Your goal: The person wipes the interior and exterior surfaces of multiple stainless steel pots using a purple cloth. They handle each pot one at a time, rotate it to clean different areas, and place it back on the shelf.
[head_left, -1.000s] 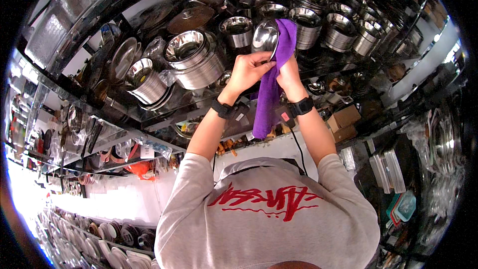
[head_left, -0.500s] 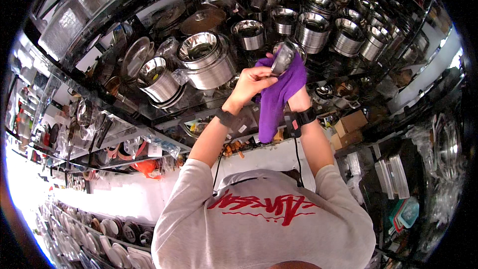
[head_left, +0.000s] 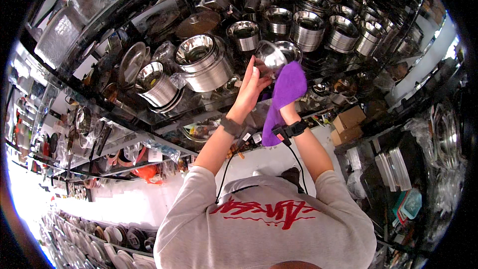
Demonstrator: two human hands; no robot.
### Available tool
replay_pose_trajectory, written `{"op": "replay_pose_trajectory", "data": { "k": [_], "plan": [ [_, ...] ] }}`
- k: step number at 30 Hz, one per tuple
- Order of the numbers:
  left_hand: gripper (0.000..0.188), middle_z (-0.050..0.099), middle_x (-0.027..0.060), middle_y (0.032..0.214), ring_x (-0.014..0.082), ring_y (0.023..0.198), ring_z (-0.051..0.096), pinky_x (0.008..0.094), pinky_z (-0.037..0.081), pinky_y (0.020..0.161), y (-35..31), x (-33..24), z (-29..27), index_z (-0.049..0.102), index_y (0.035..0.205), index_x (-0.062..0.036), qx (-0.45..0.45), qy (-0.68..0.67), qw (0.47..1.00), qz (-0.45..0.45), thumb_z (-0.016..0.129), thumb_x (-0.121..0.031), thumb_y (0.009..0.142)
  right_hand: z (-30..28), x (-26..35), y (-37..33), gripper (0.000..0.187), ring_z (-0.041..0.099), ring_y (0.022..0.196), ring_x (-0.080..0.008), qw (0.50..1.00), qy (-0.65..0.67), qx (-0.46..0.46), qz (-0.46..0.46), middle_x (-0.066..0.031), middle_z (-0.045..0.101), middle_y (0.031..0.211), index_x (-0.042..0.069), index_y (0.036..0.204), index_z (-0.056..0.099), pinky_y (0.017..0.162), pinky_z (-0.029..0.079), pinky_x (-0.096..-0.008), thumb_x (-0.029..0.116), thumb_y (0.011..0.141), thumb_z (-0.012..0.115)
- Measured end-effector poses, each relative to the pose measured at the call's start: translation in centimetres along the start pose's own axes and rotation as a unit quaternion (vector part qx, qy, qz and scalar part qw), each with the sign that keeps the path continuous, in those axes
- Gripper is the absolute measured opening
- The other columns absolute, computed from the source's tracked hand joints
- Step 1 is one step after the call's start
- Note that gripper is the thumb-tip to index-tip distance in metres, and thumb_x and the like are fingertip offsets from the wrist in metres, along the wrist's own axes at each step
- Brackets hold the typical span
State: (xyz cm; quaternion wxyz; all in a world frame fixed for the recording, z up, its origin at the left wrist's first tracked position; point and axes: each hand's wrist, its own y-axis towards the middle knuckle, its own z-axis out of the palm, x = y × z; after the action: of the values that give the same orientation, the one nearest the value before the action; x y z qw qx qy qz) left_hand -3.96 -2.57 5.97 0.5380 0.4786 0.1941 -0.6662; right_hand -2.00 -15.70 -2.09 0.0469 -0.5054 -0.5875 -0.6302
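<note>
A shiny steel bowl is tilted between my hands, just in front of the shelf's edge. My left hand supports it from the left side, thumb and forefinger pointing up along it and the other fingers under its lower part. A purple cloth is draped over my right hand and hangs down past the wrist. Only the base of that hand shows; its fingers are hidden under the cloth, beside the bowl's right side. Behind the held bowl, another steel bowl stands on the shelf.
Stacked steel bowls line the dark shelf on the right. To the left are a wide stack of larger bowls and a smaller stack. Cardboard boxes sit lower right. A glass lid leans at far left.
The bowl has turned from edge-on to showing its rounded face and shifted slightly left. My left fingers have straightened from a pinch on its rim. The right hand with the cloth has dropped a little.
</note>
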Motion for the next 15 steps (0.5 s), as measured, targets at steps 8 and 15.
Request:
{"op": "replay_pose_trajectory", "data": {
  "k": [8,15],
  "plan": [
    [0.040,0.055,0.0011,0.115,0.0147,0.100,0.054,0.0328,0.047,0.084,-0.5,1.0,-1.7,0.042,0.129,-0.0143,-0.061,-0.116,0.991,-0.020,0.052,-0.033,0.096,-2.5,8.5,0.5,0.025,0.059,0.095,-0.0331,0.984,0.004,0.117,-0.135,-0.0176,0.061,0.099,0.001,0.105,0.060,0.084,0.046,-0.0408,0.011,0.082,0.056],
    [0.040,0.054,0.0032,0.116,0.0167,0.102,0.053,0.0341,0.046,0.084,0.0,0.4,-0.9,0.041,0.128,-0.0131,-0.081,-0.104,0.991,0.018,0.054,-0.024,0.093,-3.9,8.7,1.7,0.029,0.053,0.095,-0.0299,0.990,0.026,0.072,-0.115,-0.0118,0.055,0.099,0.008,0.106,0.065,0.085,0.042,-0.0371,0.012,0.077,0.063]
  ]
}}
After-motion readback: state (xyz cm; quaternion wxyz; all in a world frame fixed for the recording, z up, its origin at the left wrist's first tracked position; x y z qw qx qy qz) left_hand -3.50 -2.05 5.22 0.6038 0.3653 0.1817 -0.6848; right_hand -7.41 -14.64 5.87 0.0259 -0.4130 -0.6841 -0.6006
